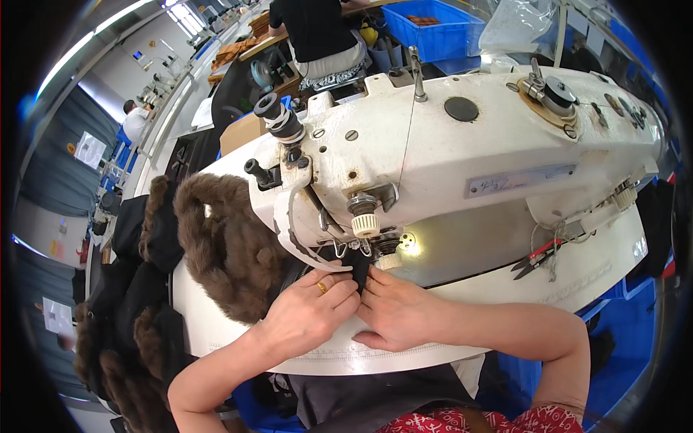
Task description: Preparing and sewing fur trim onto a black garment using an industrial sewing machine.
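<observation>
A white sewing machine [447, 151] stands before me, and its needle area is partly hidden by the head and my fingers. My left hand [310, 310], with a ring on one finger, is closed on the edge of a black cloth [360, 273] just in front of the needle area. Close beside it, my right hand [397, 309] pinches the same cloth from the right, thumb toward the table edge. A brown fur piece [231, 245] lies left of the machine head, apparently joined to the black cloth; the join is hidden.
Red-handled scissors [538, 258] lie on the white machine table [339, 363] to the right. Black, fur-trimmed pieces [137, 317] are heaped at the left. Blue bins [621, 346] stand below right and a blue crate [433, 36] behind. A seated person [317, 36] is beyond the machine.
</observation>
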Motion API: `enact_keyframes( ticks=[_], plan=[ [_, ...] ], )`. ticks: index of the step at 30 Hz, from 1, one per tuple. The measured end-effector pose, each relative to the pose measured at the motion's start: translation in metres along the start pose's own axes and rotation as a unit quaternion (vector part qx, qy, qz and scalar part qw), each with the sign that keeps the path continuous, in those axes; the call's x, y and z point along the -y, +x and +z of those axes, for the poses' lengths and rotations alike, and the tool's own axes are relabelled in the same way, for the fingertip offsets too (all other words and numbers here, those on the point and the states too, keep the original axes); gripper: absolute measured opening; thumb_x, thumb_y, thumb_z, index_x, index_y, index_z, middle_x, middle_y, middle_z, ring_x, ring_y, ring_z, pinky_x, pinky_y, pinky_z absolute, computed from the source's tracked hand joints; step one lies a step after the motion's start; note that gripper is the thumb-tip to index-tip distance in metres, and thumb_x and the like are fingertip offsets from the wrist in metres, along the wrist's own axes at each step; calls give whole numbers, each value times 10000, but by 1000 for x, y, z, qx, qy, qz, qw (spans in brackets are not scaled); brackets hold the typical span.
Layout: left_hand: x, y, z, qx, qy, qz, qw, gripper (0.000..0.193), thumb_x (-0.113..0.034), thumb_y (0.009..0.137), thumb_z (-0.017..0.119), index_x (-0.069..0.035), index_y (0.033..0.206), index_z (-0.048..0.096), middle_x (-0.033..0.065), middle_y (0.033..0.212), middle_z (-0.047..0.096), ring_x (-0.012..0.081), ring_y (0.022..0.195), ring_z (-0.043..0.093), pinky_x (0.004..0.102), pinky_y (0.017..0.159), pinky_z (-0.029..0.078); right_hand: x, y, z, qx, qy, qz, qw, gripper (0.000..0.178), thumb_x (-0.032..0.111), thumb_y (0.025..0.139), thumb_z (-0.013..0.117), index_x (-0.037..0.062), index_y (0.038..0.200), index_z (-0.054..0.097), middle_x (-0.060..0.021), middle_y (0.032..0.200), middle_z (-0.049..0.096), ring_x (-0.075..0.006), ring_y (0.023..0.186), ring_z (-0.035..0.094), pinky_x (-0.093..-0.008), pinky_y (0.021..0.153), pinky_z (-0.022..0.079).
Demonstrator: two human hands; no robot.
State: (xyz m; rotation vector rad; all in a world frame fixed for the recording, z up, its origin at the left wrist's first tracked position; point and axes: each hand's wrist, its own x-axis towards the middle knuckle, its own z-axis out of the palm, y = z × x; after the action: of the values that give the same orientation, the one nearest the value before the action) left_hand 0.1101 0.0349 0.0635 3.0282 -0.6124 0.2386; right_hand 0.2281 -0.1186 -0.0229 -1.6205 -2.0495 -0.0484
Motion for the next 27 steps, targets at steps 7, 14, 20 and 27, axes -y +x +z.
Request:
enact_keyframes(
  ticks=[7,14,20,27],
  plan=[
    [-13,13,0,65,28,1,997,161,-133,701,595,-34,821,554,78,809,525,205,723,570,297,805,484,7,-4,7,-44,3,-51,998,414,349,837,662,-56,922,644,-189,894,649,-389,927,619,-558,1012,413],
    [-21,3,6,35,38,-5,999,168,-139,722,590,-11,830,576,128,864,585,206,705,571,289,804,468,30,-22,-10,-88,-89,-158,980,291,287,866,631,3,809,658,-130,824,649,-276,765,626,-429,771,522],
    [-36,1,25,36,166,-3,985,318,-129,779,555,83,999,640,269,1064,657,254,804,648,353,964,460,-14,-22,-40,-91,-1,0,996,222,177,837,630,36,1006,664,-64,989,675,-166,623,609,-313,475,471],
    [-48,-1,39,-1,187,-44,981,380,-148,712,587,70,1020,637,257,1097,641,324,974,649,410,977,474,-39,5,-21,12,34,36,999,426,83,819,597,48,1244,599,-109,1253,629,-226,674,665,-306,476,490]
  ],
)
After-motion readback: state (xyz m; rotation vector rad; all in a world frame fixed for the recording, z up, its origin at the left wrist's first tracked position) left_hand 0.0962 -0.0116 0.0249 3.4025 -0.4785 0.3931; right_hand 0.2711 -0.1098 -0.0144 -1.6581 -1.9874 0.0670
